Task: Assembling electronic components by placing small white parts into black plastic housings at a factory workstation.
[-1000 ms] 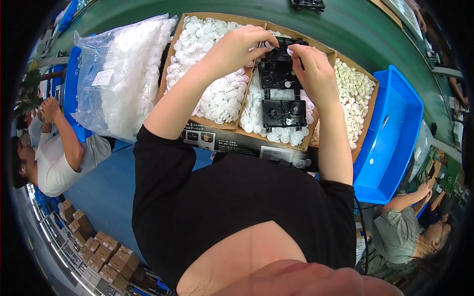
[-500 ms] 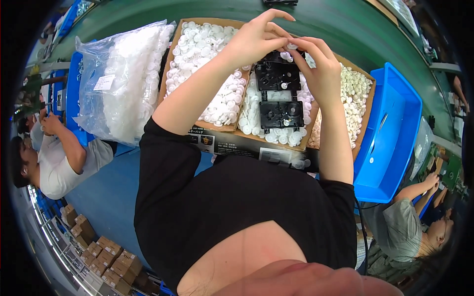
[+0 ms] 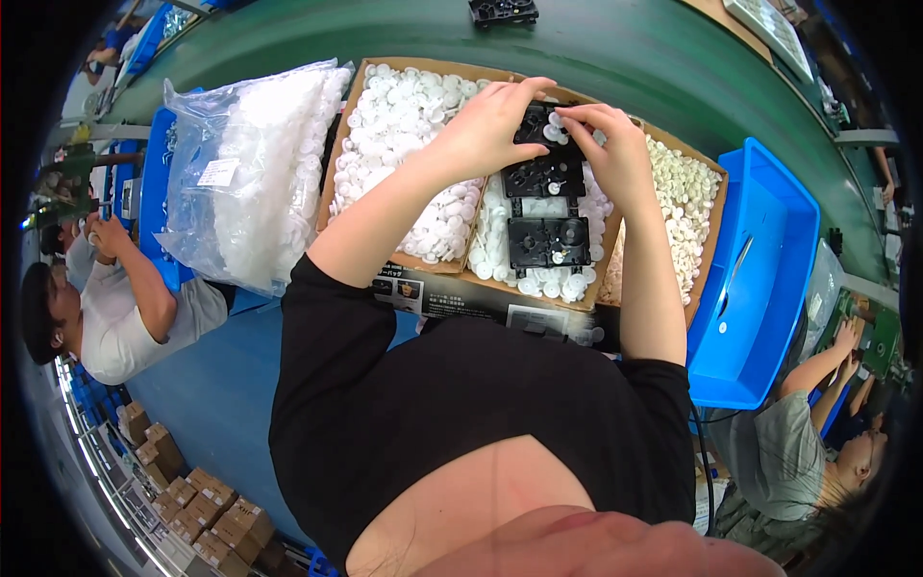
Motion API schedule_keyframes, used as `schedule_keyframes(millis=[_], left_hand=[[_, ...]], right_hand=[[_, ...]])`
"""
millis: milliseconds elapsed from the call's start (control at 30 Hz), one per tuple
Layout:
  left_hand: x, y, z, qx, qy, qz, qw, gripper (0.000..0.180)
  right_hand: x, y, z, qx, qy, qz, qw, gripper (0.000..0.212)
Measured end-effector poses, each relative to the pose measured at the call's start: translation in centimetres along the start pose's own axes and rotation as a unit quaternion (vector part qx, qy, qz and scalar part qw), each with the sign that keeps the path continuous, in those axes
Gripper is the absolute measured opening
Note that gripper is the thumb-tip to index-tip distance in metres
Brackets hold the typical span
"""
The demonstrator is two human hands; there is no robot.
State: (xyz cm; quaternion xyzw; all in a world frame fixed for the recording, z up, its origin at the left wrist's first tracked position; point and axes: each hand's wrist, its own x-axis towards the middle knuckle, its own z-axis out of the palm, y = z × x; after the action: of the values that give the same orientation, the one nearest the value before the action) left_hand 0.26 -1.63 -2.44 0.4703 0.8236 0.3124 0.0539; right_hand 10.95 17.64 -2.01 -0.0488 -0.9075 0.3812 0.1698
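Note:
Black plastic housings (image 3: 549,241) stand in a column over a box of white plastic gears. At the far one, my right hand (image 3: 615,152) has its fingertips closed on a small white gear (image 3: 554,131), which is at the housing's surface. My left hand (image 3: 486,130) rests at that housing's left side, thumb and fingers apart. Its thumb reaches over the black plastic, and its other fingertips are near the housing's far edge. Small white parts sit on the middle housing (image 3: 529,179) and the near one.
White gears fill an open cardboard box (image 3: 338,144) at left; cream-coloured small parts (image 3: 678,197) fill another at right. Beyond lie a bulging clear bag (image 3: 274,163) and a blue bin (image 3: 760,288). A black housing (image 3: 504,12) sits on the green surface (image 3: 404,34). Co-workers sit on both sides.
Both hands have come down and nearer, from above the far housing onto it. My left thumb and fingers have spread apart; the white gear in my right fingers is now at the housing.

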Motion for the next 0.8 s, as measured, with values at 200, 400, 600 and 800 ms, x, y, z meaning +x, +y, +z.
schedule_keyframes(millis=[200,400,600,800], left_hand=[[2.4,0.7,-2.2,-0.043,0.015,-0.025,0.999,0.082],[12.2,-3.7,-1.8,0.007,0.04,0.012,0.999,0.086],[19.3,-17.6,-1.8,0.132,0.062,-0.111,0.983,0.089],[15.0,-25.9,-5.4,0.107,0.017,-0.349,0.931,0.079]], right_hand=[[-0.7,-1.3,-3.2,0.01,0.085,0.022,0.996,0.025],[-4.1,0.1,-6.9,-0.02,0.13,0.07,0.989,0.019],[-8.4,6.9,-6.5,-0.3,0.066,0.049,0.95,0.014],[-8.4,6.2,-6.4,-0.185,0.045,0.196,0.962,0.015]])
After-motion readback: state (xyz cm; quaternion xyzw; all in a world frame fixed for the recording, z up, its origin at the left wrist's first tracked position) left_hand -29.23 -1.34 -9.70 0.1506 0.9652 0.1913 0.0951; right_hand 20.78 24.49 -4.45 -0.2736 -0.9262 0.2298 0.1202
